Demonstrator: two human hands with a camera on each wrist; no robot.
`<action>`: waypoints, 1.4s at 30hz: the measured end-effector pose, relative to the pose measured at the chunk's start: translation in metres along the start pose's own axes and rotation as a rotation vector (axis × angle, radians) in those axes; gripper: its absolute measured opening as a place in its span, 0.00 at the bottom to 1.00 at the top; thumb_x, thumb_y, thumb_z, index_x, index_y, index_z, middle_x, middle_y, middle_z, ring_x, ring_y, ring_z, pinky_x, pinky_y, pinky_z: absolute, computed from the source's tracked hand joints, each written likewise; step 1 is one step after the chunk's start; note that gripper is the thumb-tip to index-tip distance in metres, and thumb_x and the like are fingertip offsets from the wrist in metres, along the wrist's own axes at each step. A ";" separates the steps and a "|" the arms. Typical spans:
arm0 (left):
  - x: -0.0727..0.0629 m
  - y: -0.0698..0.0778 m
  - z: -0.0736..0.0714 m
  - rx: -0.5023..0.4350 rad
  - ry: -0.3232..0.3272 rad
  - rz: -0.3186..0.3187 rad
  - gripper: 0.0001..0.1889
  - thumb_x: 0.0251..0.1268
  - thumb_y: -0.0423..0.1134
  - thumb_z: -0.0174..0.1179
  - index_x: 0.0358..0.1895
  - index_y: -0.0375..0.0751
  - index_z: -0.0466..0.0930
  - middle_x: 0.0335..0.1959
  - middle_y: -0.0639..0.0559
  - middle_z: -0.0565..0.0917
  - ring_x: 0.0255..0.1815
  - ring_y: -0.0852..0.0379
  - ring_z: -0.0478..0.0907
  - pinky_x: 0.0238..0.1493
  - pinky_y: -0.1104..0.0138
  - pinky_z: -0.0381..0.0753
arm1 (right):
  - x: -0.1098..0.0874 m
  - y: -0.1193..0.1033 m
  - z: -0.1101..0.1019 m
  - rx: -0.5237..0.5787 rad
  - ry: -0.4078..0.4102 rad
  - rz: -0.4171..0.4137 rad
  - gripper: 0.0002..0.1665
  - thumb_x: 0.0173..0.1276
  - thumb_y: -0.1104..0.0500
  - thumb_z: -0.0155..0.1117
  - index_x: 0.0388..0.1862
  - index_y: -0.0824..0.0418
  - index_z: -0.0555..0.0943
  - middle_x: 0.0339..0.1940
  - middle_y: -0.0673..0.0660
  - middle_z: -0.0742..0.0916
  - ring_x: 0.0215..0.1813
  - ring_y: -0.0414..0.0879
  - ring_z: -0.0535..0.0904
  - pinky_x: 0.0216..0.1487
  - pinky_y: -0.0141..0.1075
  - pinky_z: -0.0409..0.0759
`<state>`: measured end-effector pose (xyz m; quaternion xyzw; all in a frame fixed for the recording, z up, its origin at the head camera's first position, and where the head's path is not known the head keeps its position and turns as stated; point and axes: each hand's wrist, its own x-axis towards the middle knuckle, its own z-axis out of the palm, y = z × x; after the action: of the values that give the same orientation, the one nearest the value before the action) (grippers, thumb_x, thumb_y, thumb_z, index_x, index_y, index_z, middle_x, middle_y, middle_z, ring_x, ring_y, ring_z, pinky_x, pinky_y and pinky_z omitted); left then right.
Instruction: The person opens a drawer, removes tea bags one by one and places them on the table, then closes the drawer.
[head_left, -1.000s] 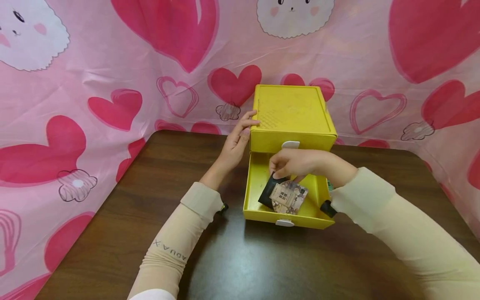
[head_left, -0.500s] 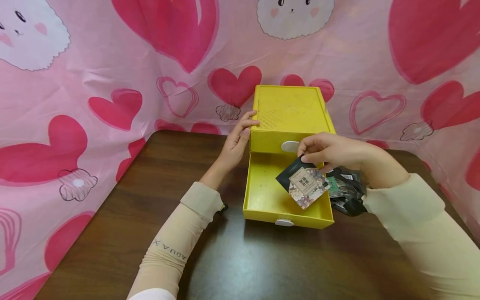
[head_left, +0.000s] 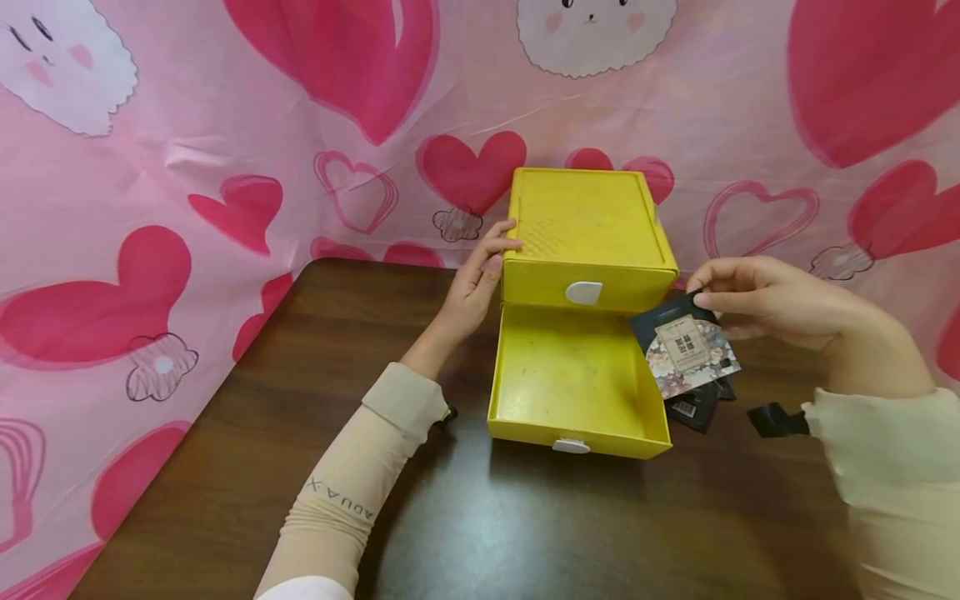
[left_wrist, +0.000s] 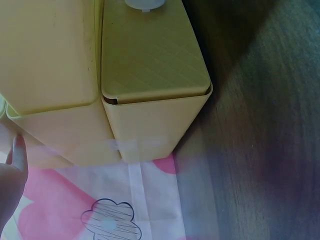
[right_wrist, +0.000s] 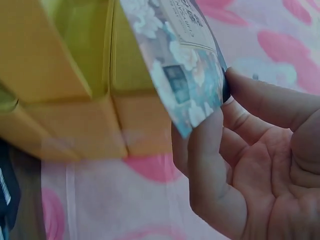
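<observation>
A yellow drawer box (head_left: 585,217) stands toward the back of the table, its upper drawer closed and the drawer below pulled out. Bare yellow floor shows inside the pulled-out drawer (head_left: 566,371). My left hand (head_left: 474,283) rests against the box's left side, fingertips at the top edge; in the left wrist view only a bit of that hand (left_wrist: 15,175) shows. To the right of the box, my right hand (head_left: 795,304) pinches a flat black packet (head_left: 686,354) with a floral print by its top edge. The floral packet (right_wrist: 175,65) hangs tilted between thumb and fingers.
Several black packets (head_left: 693,408) lie on the dark wooden table (head_left: 450,517) just right of the open drawer, partly hidden beneath the held one. A pink cloth (head_left: 360,200) with hearts hangs behind. A black strap end (head_left: 776,419) sticks out from the right sleeve.
My right hand has lifted the floral packet out of the open drawer and carried it right, past the drawer's side and over the other packets. My left hand stays on the box.
</observation>
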<state>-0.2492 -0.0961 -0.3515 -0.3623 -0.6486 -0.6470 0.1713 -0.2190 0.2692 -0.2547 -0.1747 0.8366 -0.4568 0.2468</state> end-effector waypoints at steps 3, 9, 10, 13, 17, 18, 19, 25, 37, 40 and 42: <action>0.000 0.000 0.000 0.000 -0.002 0.001 0.15 0.79 0.26 0.37 0.60 0.23 0.67 0.76 0.33 0.59 0.80 0.47 0.54 0.79 0.58 0.58 | -0.006 0.020 -0.011 0.032 0.005 -0.012 0.10 0.79 0.66 0.49 0.48 0.53 0.76 0.34 0.48 0.81 0.35 0.42 0.79 0.36 0.34 0.85; 0.000 -0.001 -0.001 -0.002 0.000 -0.005 0.15 0.79 0.27 0.37 0.60 0.24 0.67 0.76 0.34 0.59 0.80 0.48 0.54 0.79 0.59 0.58 | -0.007 0.061 -0.027 0.185 -0.001 0.037 0.15 0.80 0.65 0.45 0.48 0.50 0.77 0.38 0.47 0.84 0.38 0.44 0.82 0.42 0.36 0.86; -0.001 -0.001 -0.001 -0.002 0.000 -0.007 0.15 0.79 0.27 0.37 0.60 0.24 0.67 0.76 0.34 0.59 0.80 0.48 0.54 0.79 0.59 0.58 | -0.005 0.068 -0.028 0.214 -0.005 0.051 0.15 0.80 0.65 0.44 0.48 0.49 0.78 0.38 0.47 0.83 0.39 0.43 0.82 0.43 0.36 0.86; -0.001 -0.002 -0.001 0.004 -0.001 -0.012 0.15 0.79 0.25 0.37 0.60 0.25 0.67 0.76 0.35 0.59 0.80 0.47 0.54 0.79 0.59 0.57 | 0.002 0.087 -0.028 0.254 0.008 0.113 0.14 0.81 0.63 0.45 0.46 0.47 0.78 0.35 0.44 0.81 0.37 0.39 0.79 0.42 0.34 0.84; -0.001 -0.002 0.000 0.002 -0.007 -0.015 0.15 0.78 0.24 0.36 0.60 0.24 0.67 0.77 0.35 0.59 0.80 0.44 0.53 0.79 0.57 0.57 | 0.012 0.103 -0.022 0.210 0.046 0.199 0.11 0.81 0.59 0.48 0.43 0.45 0.77 0.32 0.42 0.77 0.33 0.36 0.75 0.41 0.31 0.82; -0.001 -0.002 0.001 0.000 -0.008 -0.016 0.15 0.78 0.24 0.36 0.60 0.24 0.67 0.77 0.35 0.59 0.80 0.44 0.53 0.79 0.57 0.57 | 0.014 0.104 -0.020 0.194 0.050 0.211 0.10 0.81 0.58 0.48 0.43 0.45 0.77 0.31 0.42 0.77 0.33 0.36 0.75 0.41 0.31 0.82; -0.001 -0.002 0.001 0.000 -0.007 -0.018 0.16 0.78 0.24 0.36 0.60 0.24 0.67 0.77 0.35 0.59 0.80 0.44 0.54 0.79 0.56 0.58 | 0.017 0.105 -0.018 0.180 0.052 0.220 0.09 0.81 0.57 0.49 0.43 0.45 0.77 0.31 0.42 0.76 0.33 0.36 0.74 0.41 0.30 0.82; 0.000 0.001 0.001 -0.001 0.003 -0.044 0.16 0.77 0.22 0.35 0.60 0.22 0.67 0.77 0.33 0.58 0.80 0.41 0.53 0.79 0.54 0.58 | 0.036 0.103 0.000 0.119 0.079 0.230 0.10 0.79 0.54 0.52 0.52 0.58 0.74 0.34 0.45 0.77 0.35 0.38 0.73 0.43 0.30 0.83; -0.002 0.030 0.004 -0.003 0.003 -0.060 0.15 0.76 0.21 0.35 0.58 0.18 0.65 0.75 0.26 0.57 0.79 0.36 0.52 0.79 0.51 0.57 | 0.022 0.106 0.017 0.006 0.229 0.128 0.20 0.78 0.53 0.54 0.57 0.68 0.71 0.35 0.41 0.84 0.38 0.36 0.83 0.43 0.26 0.83; -0.002 0.031 0.004 -0.002 0.002 -0.049 0.15 0.76 0.20 0.34 0.58 0.18 0.65 0.75 0.26 0.57 0.79 0.35 0.52 0.79 0.51 0.57 | 0.008 0.100 0.023 -0.058 0.267 0.107 0.22 0.78 0.50 0.53 0.58 0.67 0.71 0.36 0.38 0.85 0.39 0.34 0.83 0.42 0.25 0.83; -0.002 0.032 0.003 0.000 0.004 -0.044 0.15 0.76 0.20 0.34 0.58 0.18 0.65 0.74 0.25 0.57 0.79 0.35 0.52 0.79 0.52 0.56 | -0.002 0.093 0.029 -0.094 0.276 0.071 0.21 0.79 0.50 0.53 0.58 0.66 0.72 0.36 0.39 0.85 0.39 0.35 0.82 0.41 0.25 0.83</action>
<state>-0.2255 -0.0968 -0.3303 -0.3468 -0.6562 -0.6512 0.1584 -0.2067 0.2990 -0.3469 -0.0920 0.8886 -0.4279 0.1371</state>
